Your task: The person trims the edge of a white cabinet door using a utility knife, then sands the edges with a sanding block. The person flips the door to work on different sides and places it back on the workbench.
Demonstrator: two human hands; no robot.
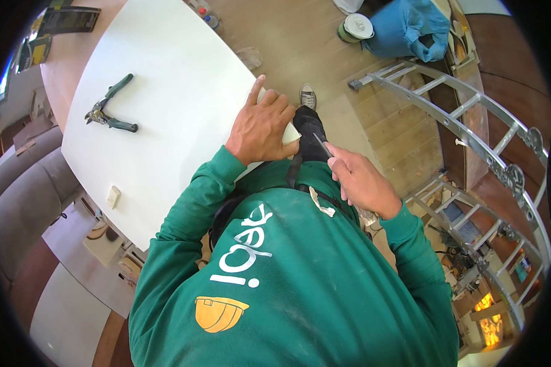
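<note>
My left hand (260,127) is at the corner of a white tabletop (171,79), its fingers curled over a white flat piece (292,133) and the thumb along its near end. Most of that piece is hidden beneath the hand. In my right hand (362,182) is a slim, dark, knife-like tool (320,144), its narrow tip pointing up and left toward the white piece; the fist covers its handle. Metal snips (111,105) with dark green handles lie spread on the tabletop, and a small off-white block (113,197) rests near its left edge.
An aluminium ladder (465,104) spans the right side, with more ladder rungs (465,217) lower down. Beyond are a blue bag (404,30) and a lidded white bucket (356,27). A grey sofa (27,196) stands at left. A pale scrap (322,203) hangs at my waist.
</note>
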